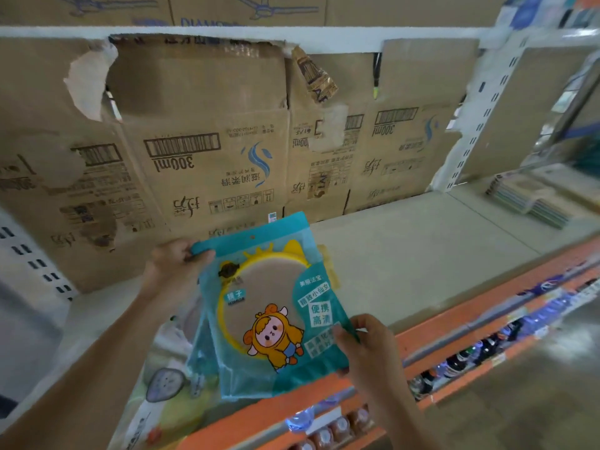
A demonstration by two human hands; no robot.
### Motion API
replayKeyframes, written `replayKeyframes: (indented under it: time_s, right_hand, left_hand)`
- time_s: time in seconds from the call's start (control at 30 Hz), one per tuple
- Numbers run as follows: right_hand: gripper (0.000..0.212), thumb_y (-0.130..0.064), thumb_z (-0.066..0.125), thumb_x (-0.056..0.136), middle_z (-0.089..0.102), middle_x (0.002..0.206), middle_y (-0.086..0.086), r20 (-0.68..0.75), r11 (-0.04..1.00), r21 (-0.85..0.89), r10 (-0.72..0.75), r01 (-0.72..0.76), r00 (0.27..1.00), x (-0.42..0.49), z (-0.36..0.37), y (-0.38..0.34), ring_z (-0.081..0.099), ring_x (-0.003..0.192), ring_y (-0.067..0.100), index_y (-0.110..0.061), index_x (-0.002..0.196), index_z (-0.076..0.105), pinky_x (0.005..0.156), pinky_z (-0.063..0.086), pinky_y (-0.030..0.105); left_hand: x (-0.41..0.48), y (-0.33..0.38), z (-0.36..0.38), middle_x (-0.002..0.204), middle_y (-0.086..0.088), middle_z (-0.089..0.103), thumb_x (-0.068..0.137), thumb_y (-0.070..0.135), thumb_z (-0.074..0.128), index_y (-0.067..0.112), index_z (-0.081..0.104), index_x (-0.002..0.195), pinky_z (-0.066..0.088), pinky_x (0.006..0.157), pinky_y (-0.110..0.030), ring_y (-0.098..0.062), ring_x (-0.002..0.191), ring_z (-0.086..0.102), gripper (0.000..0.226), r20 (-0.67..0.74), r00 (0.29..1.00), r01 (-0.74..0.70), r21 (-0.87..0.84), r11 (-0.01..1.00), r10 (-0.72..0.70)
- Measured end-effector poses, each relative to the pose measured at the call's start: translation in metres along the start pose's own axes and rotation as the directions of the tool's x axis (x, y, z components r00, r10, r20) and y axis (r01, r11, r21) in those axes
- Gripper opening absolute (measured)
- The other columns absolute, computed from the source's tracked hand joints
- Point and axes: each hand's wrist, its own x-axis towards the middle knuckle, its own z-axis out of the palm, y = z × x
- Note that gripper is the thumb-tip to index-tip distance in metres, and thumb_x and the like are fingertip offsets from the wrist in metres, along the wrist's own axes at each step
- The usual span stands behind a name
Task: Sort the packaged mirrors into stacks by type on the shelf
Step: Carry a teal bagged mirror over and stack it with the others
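So both hands were on one teal packaged mirror (269, 306) with a yellow frame, held tilted just above the front of the shelf (406, 254). The left hand (175, 264) had its fingers (199, 255) curled round the top left corner, and the right hand (367, 349) was pinching the bottom right corner. A few other packs (168, 378) lay under it on the shelf's left side, flattened cardboard boxes (201, 125) lined the back, and a stack of flat packs (532, 199) sat well off to the right.
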Motion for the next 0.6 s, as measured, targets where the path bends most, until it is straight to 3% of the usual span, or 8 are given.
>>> replayKeyframes:
  time_s: [0.1, 0.27, 0.43, 0.6]
  right_hand:
    - [0.010, -0.015, 0.056, 0.093, 0.068, 0.080, 0.010, -0.071, 1.000, 0.026, 0.007, -0.005, 0.997, -0.003, -0.026, 0.006, 0.064, 0.054, 0.011, -0.005, 0.090, 0.055, 0.045, 0.048, 0.021]
    - [0.011, -0.015, 0.057, 0.093, 0.068, 0.080, 0.012, -0.202, 0.997, 0.071, 0.046, -0.032, 0.978, -0.002, -0.076, 0.022, 0.063, 0.053, 0.018, -0.007, 0.087, 0.057, 0.044, 0.048, 0.026]
    - [0.011, -0.013, 0.057, 0.093, 0.068, 0.078, 0.012, -0.320, 0.985, 0.164, 0.100, -0.049, 0.942, 0.002, -0.132, 0.036, 0.067, 0.063, 0.025, -0.006, 0.085, 0.057, 0.046, 0.051, 0.032]
    - [0.012, -0.014, 0.058, 0.092, 0.067, 0.073, 0.015, -0.418, 0.983, 0.180, 0.097, -0.023, 0.903, 0.008, -0.190, 0.047, 0.061, 0.049, 0.016, -0.005, 0.084, 0.057, 0.042, 0.046, 0.027]
  left_hand:
    - [0.005, 0.020, 0.030, 0.082, -0.013, 0.067, 0.088, 0.021, 0.065, 0.021, 0.063, 0.086, 0.053, 0.062, -0.043, -0.028, 0.069, 0.063, 0.002, 0.064, 0.996, -0.056, 0.008, 0.998, 0.055]
    - [0.008, 0.058, 0.091, 0.079, -0.014, 0.067, 0.088, 0.024, 0.065, 0.020, 0.065, 0.085, 0.049, 0.061, -0.038, -0.028, 0.065, 0.061, 0.005, 0.172, 0.980, -0.101, -0.001, 0.995, 0.100]
    - [-0.003, 0.101, 0.159, 0.074, -0.003, 0.067, 0.087, 0.027, 0.067, 0.025, 0.063, 0.077, 0.045, 0.060, -0.029, -0.016, 0.062, 0.059, 0.010, 0.229, 0.961, -0.156, -0.009, 0.988, 0.154]
    - [-0.008, 0.138, 0.221, 0.076, -0.007, 0.070, 0.086, 0.028, 0.066, 0.025, 0.064, 0.075, 0.057, 0.074, -0.049, -0.027, 0.074, 0.068, 0.012, 0.303, 0.934, -0.187, -0.043, 0.981, 0.192]
